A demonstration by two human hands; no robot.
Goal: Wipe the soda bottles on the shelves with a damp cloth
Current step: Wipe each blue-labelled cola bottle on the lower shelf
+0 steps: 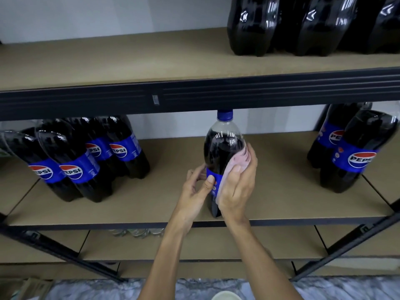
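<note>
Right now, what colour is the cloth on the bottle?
Pale pink. The cloth, under the right hand on the middle bottle, shows best in the head view.

Place: a shop or its stockroom, by the look of it.
Racking: dark metal beams (pixel 194 94) and slanted braces (pixel 54 250) carry plain brown board shelves (pixel 281 202).
Stock: identical Pepsi bottles (pixel 86 161) stand clustered on the middle shelf, more dark bottles (pixel 313 29) above.

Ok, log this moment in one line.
wiping | bottle: upright on shelf | left hand: holds bottle | right hand: presses cloth on bottle
</note>
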